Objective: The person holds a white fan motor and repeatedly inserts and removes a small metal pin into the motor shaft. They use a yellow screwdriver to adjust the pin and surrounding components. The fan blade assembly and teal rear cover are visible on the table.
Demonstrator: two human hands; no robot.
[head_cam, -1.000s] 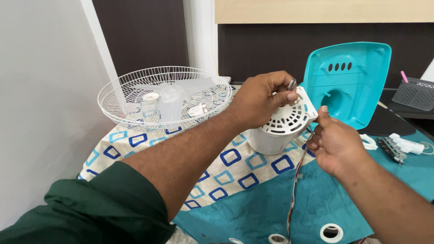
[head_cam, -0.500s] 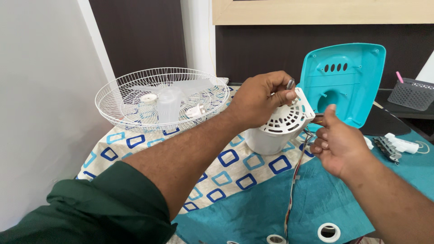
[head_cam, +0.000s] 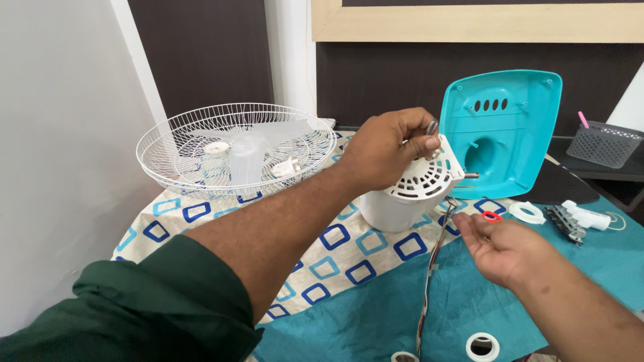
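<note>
The white fan motor housing (head_cam: 409, 194) is held tilted above the middle of the table (head_cam: 604, 261), its vented cap facing up and to the right, with a short metal shaft poking out toward the turquoise cover. The left hand (head_cam: 389, 149) clamps over its top, fingers curled round the rim of the cap. From under the housing a bundle of coloured wires (head_cam: 429, 268) hangs down toward the near edge of the table. The right hand (head_cam: 503, 245) is just beside those wires, palm up and fingers loosely spread, gripping nothing; a small red ring (head_cam: 492, 216) shows right at its fingertips, though whether it touches them cannot be told.

Behind the housing, the turquoise fan cover (head_cam: 510, 127) stands upright near the far edge. To the far left, a white wire guard (head_cam: 235, 144) lies like a bowl with a clear fan blade (head_cam: 248, 157) in it. A patterned cloth of blue squares (head_cam: 335, 248) covers the left part of the table, plain teal cloth the rest. A white switch part (head_cam: 583, 218) lies toward the right edge, and two tape rolls (head_cam: 481, 346) sit at the near edge. A grey basket (head_cam: 607, 142) rests on a dark ledge at the right. Dark panelled wall backs the table; a white wall closes the left.
</note>
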